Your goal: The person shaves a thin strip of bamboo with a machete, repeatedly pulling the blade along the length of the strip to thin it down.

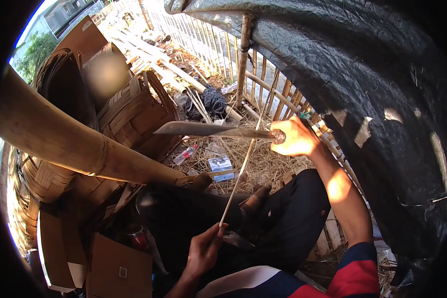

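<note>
My right hand (295, 136) is closed round the handle of a long machete (208, 130), its blade pointing left and lying almost level. Behind or against the blade passes a thin bamboo strip (238, 181), slanting up and away to the right; I cannot tell whether blade and strip touch. The strip's near end is pinched between the thumb and fingers of my left hand (203, 251), low in front of my body. My legs in dark trousers (293, 213) are bent beneath both hands.
A thick bamboo pole (84, 144) crosses the left side. Woven bamboo baskets (129, 109) and cardboard (119, 265) crowd there. A black tarpaulin (382, 99) hangs at right beside a bamboo fence (243, 59). Shavings, a plastic bottle (185, 155) and a packet (221, 168) litter the ground.
</note>
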{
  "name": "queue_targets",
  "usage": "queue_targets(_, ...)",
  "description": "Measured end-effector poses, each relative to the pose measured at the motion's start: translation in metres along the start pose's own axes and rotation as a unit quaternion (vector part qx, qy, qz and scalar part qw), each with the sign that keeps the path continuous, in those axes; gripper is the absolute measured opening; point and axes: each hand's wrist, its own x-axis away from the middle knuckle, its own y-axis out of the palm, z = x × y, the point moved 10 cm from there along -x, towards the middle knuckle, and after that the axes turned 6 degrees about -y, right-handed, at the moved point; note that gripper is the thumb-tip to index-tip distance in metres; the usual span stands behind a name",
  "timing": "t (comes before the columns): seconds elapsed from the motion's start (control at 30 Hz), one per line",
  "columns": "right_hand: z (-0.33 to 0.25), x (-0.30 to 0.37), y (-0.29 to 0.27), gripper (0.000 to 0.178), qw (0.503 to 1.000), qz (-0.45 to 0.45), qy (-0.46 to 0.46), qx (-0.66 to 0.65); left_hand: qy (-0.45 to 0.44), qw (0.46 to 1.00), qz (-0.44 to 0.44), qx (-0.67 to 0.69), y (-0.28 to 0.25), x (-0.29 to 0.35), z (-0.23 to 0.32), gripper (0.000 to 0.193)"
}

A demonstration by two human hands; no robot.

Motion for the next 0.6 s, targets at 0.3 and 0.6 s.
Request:
queue_targets(0.3,-0.013,0.002,-0.01,0.04,0.986,0.077,-0.059,0.135,0.037,0.999,0.011,0.014,0.002,-0.001,0.018,0.025)
queue_targets(0.6,0.018,0.002,-0.006,0.048,0.991,-0.022,0.075,0.106,0.026,0.999,0.01,0.017,0.0,0.0,0.011,0.023)
